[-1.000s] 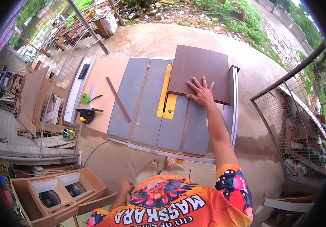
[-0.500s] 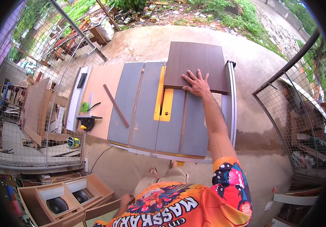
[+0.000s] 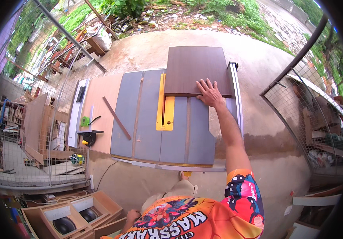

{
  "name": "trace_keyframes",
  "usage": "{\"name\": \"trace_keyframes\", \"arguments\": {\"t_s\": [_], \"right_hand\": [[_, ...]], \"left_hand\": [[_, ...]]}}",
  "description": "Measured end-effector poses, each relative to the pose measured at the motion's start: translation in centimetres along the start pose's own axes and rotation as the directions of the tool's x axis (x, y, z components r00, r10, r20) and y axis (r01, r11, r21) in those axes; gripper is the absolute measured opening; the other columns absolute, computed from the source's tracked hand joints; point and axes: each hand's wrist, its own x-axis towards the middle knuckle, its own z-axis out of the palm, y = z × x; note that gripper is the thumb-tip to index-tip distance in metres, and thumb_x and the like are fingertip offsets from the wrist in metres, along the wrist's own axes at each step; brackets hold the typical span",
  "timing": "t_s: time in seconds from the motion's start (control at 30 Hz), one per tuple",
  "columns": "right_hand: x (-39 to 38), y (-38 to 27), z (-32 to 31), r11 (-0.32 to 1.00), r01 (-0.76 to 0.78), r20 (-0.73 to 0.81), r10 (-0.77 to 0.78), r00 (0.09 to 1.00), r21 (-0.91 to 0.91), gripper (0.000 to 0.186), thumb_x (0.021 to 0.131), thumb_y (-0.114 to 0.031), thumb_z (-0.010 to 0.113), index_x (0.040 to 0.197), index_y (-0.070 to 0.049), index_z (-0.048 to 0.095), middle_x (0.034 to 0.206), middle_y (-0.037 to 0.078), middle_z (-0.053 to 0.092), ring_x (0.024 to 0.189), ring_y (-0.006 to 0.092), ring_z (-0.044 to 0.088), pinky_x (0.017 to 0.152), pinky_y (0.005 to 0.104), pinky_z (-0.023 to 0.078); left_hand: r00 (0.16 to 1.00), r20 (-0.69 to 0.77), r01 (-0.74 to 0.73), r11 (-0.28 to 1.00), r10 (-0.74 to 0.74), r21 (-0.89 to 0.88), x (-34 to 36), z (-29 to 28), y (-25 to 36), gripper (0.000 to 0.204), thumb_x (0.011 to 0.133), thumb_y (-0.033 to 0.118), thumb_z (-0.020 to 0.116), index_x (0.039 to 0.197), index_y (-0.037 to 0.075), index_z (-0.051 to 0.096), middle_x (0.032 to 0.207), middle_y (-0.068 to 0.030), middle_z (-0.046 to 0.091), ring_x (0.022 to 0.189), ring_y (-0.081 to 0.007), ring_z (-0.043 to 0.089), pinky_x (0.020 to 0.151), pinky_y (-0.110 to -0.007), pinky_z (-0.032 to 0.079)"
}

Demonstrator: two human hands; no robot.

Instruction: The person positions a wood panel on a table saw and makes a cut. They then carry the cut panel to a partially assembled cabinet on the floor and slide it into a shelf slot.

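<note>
A dark brown wood-grain board (image 3: pixel 195 71) lies over the far end of a grey table saw top (image 3: pixel 147 119), covering part of the yellow slotted insert plate (image 3: pixel 168 119). My right hand (image 3: pixel 210 94) rests on the board's near edge with fingers stretched out and lying flat. The board's right side is close to the silver fence rail (image 3: pixel 236 95). Low at the left, my left hand (image 3: pixel 132 217) hangs beside my body near a wooden box; its fingers are too small and partly hidden to make out.
A thin brown strip (image 3: pixel 116 117) lies slanted on the saw top's left part. Beyond it are a black mitre gauge (image 3: pixel 88 137) and a green tool (image 3: pixel 85 121). A wooden speaker box (image 3: pixel 74 215) stands at lower left; mesh gates (image 3: pixel 299 107) flank both sides.
My right hand has moved slightly right and back toward me on the board, its fingers closer together. The whole view has shifted a little; the board keeps about the same place on the saw.
</note>
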Motion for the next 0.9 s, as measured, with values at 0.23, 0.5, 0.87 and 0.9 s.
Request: {"name": "trace_keyframes", "arguments": {"t_s": [0.23, 0.5, 0.87, 0.9], "right_hand": [[-2.7, 1.5, -1.8, 1.0, 0.012, 0.075, -0.011, 0.997, -0.01, 0.093, 0.086, -0.023, 0.069, 0.167, -0.024, 0.023, 0.172, 0.008, 0.026, 0.158, 0.0395, 0.022, 0.124, 0.0695, 0.022], [-2.5, 2.1, 0.2, 0.99, -0.011, 0.065, 0.021, 0.998, -0.141, 0.091, 0.089, -0.002, 0.063, 0.166, -0.031, 0.023, 0.171, 0.008, 0.026, 0.157, 0.042, 0.025, 0.118, 0.0778, 0.026], [-0.5, 1.2, -1.2, 0.981, -0.094, -0.167, 0.065, 0.984, -0.171, 0.055, 0.098, -0.012, 0.056, 0.151, -0.026, 0.046, 0.153, 0.008, 0.05, 0.143, 0.0391, 0.048, 0.109, 0.0773, 0.036], [-0.1, 1.3, -1.0, 0.98, -0.114, -0.176, 0.085, 0.981, -0.163, 0.051, 0.099, -0.013, 0.056, 0.148, -0.025, 0.049, 0.149, 0.008, 0.053, 0.141, 0.0382, 0.05, 0.109, 0.076, 0.037]], "left_hand": [[0.999, 0.027, 0.027, 1.0, -0.026, -0.003, -0.3, 0.6, -1.8, 0.044, 0.079, 0.043, 0.077, 0.119, 0.024, 0.079, 0.12, -0.0142, 0.075, 0.115, -0.0347, 0.071, 0.102, -0.045, 0.055], [0.998, -0.027, 0.054, 0.999, -0.053, 0.009, 0.2, 0.0, 0.3, 0.042, 0.08, 0.043, 0.076, 0.118, 0.025, 0.08, 0.121, -0.0135, 0.075, 0.116, -0.0357, 0.07, 0.103, -0.047, 0.055], [1.0, 0.021, 0.017, 0.999, -0.018, 0.042, -0.2, 0.1, -1.5, 0.044, 0.079, 0.047, 0.077, 0.118, 0.027, 0.079, 0.122, -0.0122, 0.075, 0.116, -0.0337, 0.071, 0.102, -0.046, 0.055], [1.0, 0.013, 0.019, 0.999, -0.02, 0.046, -0.3, 0.2, -1.3, 0.044, 0.079, 0.046, 0.077, 0.119, 0.027, 0.079, 0.122, -0.0119, 0.075, 0.116, -0.0332, 0.071, 0.102, -0.046, 0.055]]}}
